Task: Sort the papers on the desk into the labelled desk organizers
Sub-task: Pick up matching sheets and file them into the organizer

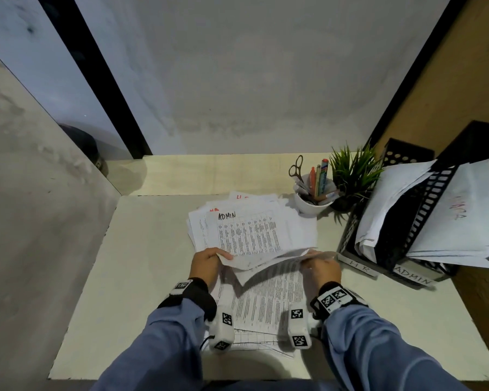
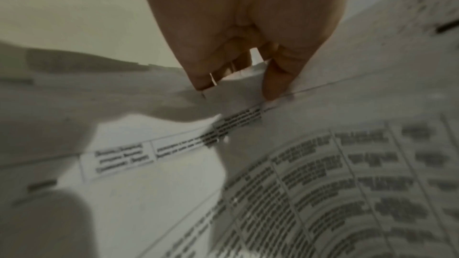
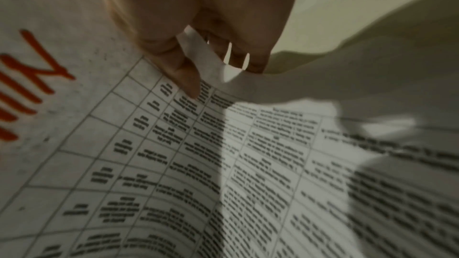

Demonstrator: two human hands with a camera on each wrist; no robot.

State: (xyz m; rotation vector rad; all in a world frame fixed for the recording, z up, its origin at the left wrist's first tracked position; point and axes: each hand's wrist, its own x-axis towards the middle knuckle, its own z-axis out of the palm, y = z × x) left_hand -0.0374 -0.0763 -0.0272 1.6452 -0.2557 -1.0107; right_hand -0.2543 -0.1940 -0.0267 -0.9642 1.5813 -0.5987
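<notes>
A loose pile of printed sheets lies mid-desk; its top sheet reads ADMIN in black. My left hand pinches that sheet's near-left corner, and my right hand pinches the near-right edge, so the near edge is raised above more papers under my wrists. The left wrist view shows my left hand with thumb and fingers closed on paper. In the right wrist view my right hand nips a white paper edge above a table sheet with red lettering. The black mesh organizer stands at right.
The organizer carries front labels HR and ADMIN, and both slots hold papers. A white cup of pens and scissors and a small green plant stand behind the pile. Grey walls close in the desk at the left and back.
</notes>
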